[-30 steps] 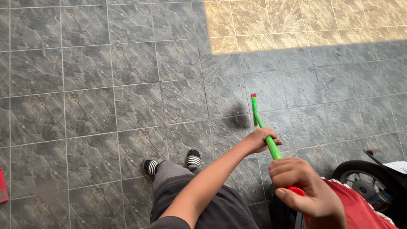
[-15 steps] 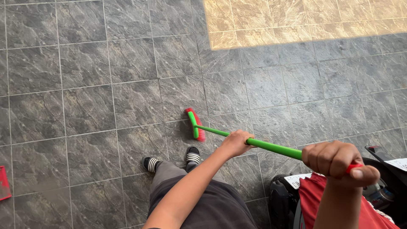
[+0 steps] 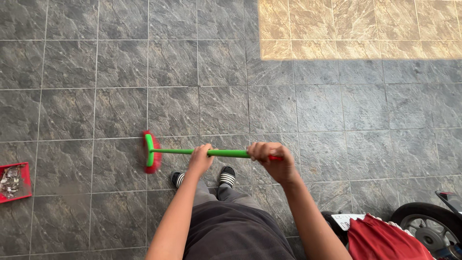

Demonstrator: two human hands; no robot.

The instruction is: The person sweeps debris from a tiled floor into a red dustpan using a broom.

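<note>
Sweeping under way, broom head drawn across the grey tile floor toward a red dustpan.

Left hand and right hand are both closed around the green broom, held level, its red bristles on the floor left of the sandalled feet; the dustpan (already holding some debris) sits at the floor's left edge, well apart, so collecting looks partly done.
</note>
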